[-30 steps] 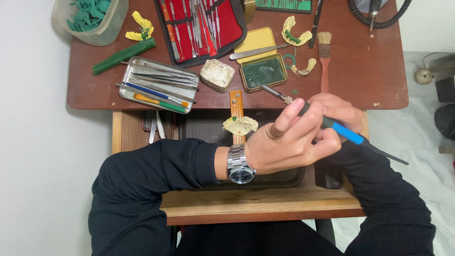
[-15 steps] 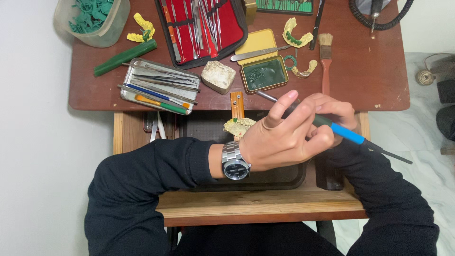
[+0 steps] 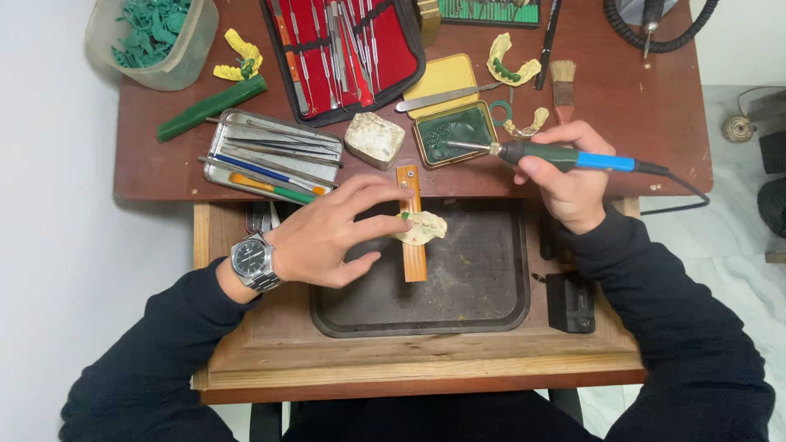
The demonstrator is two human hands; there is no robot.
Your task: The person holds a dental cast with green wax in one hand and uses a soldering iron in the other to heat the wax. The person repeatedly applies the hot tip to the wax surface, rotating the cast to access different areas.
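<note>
My left hand (image 3: 332,237), with a wristwatch on its wrist, pinches a pale yellow dental cast (image 3: 422,229) with a bit of green wax on it. The cast rests on a wooden peg (image 3: 412,225) that sticks out over a dark tray (image 3: 458,303). My right hand (image 3: 573,176) grips a corded electric wax tool with a green and blue handle (image 3: 565,157). Its metal tip reaches into a small open tin of green wax (image 3: 454,131).
On the red-brown table (image 3: 647,106) lie a metal tray of instruments (image 3: 266,155), a red instrument case (image 3: 344,49), a plaster block (image 3: 375,139), yellow casts (image 3: 509,65), a brush (image 3: 562,86), a green stick (image 3: 211,108) and a tub of green wax bits (image 3: 155,37).
My hands have separated. The right hand carried the wax tool up from the cast to the tin. The left hand opened out and now holds the cast on the peg with its fingertips.
</note>
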